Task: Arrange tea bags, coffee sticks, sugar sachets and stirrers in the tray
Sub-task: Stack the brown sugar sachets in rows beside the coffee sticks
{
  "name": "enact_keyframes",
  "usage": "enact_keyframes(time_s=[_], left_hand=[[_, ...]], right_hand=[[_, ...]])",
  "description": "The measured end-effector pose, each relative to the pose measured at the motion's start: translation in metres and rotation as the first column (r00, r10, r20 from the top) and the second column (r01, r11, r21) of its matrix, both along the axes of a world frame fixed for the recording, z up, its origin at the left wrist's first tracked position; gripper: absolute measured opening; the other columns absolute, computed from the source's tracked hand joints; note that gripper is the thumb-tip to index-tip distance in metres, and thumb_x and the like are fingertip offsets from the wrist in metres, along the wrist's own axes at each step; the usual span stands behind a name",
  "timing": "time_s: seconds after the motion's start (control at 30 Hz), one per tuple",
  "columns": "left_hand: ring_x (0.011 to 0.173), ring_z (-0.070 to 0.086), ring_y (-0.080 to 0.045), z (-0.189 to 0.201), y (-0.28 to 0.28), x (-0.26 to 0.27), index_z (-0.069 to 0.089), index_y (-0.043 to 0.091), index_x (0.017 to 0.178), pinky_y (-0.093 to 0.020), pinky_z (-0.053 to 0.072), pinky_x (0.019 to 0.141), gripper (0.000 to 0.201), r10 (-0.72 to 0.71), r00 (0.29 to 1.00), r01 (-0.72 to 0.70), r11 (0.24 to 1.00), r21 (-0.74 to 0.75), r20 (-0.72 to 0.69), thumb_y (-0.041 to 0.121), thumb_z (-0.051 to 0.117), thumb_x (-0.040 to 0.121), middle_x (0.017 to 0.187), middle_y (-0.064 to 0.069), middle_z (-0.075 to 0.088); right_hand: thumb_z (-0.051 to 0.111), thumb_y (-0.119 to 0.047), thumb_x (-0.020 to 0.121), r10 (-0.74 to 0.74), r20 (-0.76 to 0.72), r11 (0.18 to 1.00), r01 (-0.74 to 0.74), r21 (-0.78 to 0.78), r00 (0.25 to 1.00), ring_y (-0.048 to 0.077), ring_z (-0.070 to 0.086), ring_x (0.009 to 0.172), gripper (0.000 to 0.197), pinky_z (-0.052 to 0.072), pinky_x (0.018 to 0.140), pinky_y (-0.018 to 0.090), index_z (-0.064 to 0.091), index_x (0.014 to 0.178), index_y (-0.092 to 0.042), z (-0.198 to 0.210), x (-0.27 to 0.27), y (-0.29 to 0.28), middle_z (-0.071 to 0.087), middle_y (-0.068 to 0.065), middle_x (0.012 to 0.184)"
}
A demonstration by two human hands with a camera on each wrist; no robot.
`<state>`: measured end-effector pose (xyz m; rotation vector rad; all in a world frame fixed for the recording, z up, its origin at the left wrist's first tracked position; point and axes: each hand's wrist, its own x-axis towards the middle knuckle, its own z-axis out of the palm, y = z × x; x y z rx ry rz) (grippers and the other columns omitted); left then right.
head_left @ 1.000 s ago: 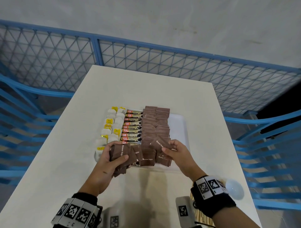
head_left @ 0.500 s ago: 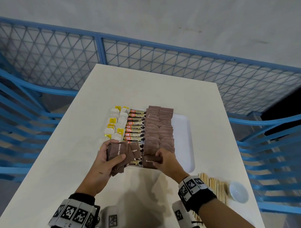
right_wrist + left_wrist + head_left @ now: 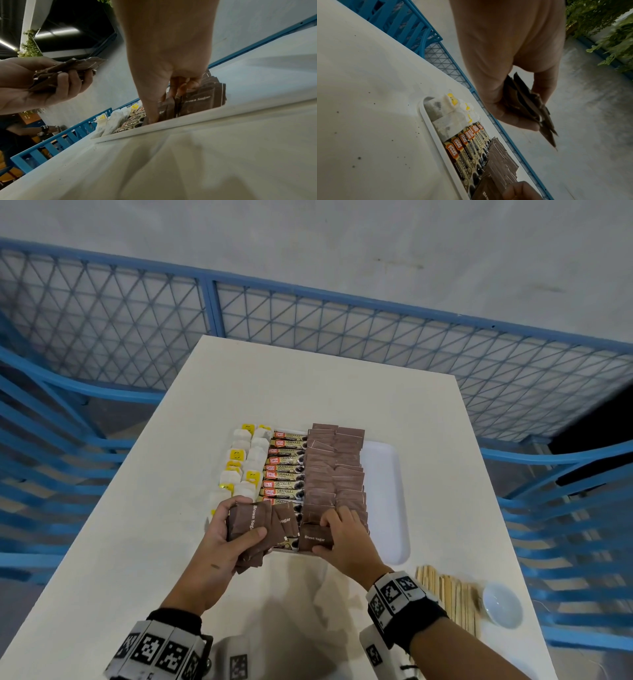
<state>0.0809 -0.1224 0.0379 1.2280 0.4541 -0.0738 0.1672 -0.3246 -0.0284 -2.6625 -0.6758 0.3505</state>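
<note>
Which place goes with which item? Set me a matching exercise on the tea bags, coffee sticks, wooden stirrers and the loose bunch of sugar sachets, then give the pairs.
Things:
1. tea bags
2. coffee sticks
3. wooden stirrers
4. loose bunch of sugar sachets

Places:
A. on the table, outside the tray, beside a small white bowl
B. held in the left hand
C. the tray's leftmost column
D. in the tray, between the tea bags and the rows of brown sachets

Pairs: 1-C, 2-D, 3-A, 4-B
</note>
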Motion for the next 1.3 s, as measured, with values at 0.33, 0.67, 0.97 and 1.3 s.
enact_keyframes(time_s=[0.33,0.67,0.97,1.3], left_hand=[[0.06,0.059,-0.028,0.002,-0.006,0.001,0.052,0.027,0.101,-0.026,0.04,0.044,0.042,-0.039,0.999,0.039,0.999,-0.006,0.016,0.003,0.067,0.07,0.086,-0.004,0.067],[0.06,0.059,-0.024,0.001,-0.008,-0.001,0.052,0.027,0.103,-0.031,0.039,0.054,0.043,-0.068,0.998,0.068,0.997,0.028,0.008,-0.01,0.059,0.083,0.081,0.003,0.069],[0.062,0.06,-0.028,0.002,-0.002,-0.001,0.051,0.024,0.102,-0.026,0.044,0.043,0.041,-0.028,1.0,0.028,0.999,0.015,0.007,-0.013,0.051,0.086,0.096,-0.01,0.06],[0.07,0.058,-0.034,-0.002,-0.004,0.0,0.05,0.024,0.103,-0.024,0.044,0.042,0.042,-0.054,0.999,0.054,0.999,0.002,-0.009,-0.014,0.051,0.086,0.102,-0.014,0.058]], right_hand=[[0.046,-0.034,0.096,0.056,-0.551,0.789,0.301,0.535,0.833,-0.003,0.046,0.057,0.021,0.037,0.059,0.012,0.055,0.078,-0.027,0.069,-0.01,0.022,0.051,-0.014,0.065],[0.058,-0.006,0.09,0.127,-0.691,0.675,0.449,0.586,0.712,0.012,0.061,0.069,0.007,0.051,0.061,0.02,0.058,0.088,-0.013,0.067,-0.006,0.008,0.064,0.005,0.082],[0.067,-0.004,0.083,-0.249,-0.594,0.658,0.583,0.476,0.765,0.019,0.063,0.069,0.012,0.054,0.058,0.02,0.059,0.091,-0.007,0.037,0.019,-0.055,0.064,0.009,0.086],[0.066,-0.013,0.082,-0.367,-0.35,0.885,0.44,0.155,0.862,0.008,0.049,0.065,0.014,0.036,0.054,0.008,0.053,0.082,-0.019,0.004,0.006,-0.063,0.053,-0.008,0.069]])
